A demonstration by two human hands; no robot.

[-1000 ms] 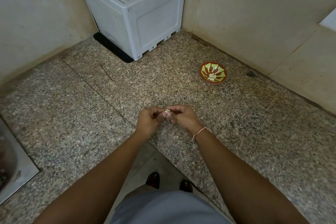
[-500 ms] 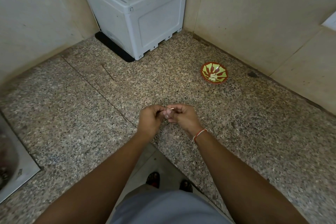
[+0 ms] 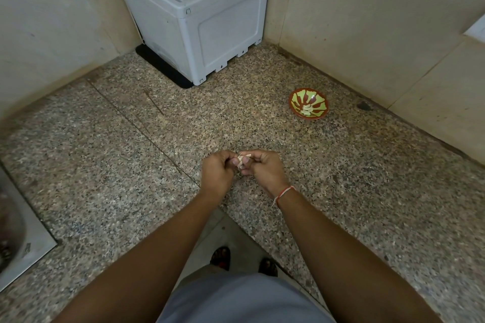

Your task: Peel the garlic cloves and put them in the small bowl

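Observation:
A small pale garlic clove with loose papery skin sits between my two hands above the speckled granite counter. My left hand pinches it from the left with curled fingers. My right hand, a red thread on its wrist, pinches it from the right. Most of the clove is hidden by my fingertips. A small red and green bowl stands farther back on the right, near the wall, with several peeled cloves in it.
A grey plastic box on a black mat fills the back corner. A steel sink edge shows at the far left. Tiled walls bound the counter behind and to the right. The counter's front edge notches in near my body.
My hands stay together in nearly the same spot, with the fingers working at the clove. A strip of pale skin now sticks out between the fingertips.

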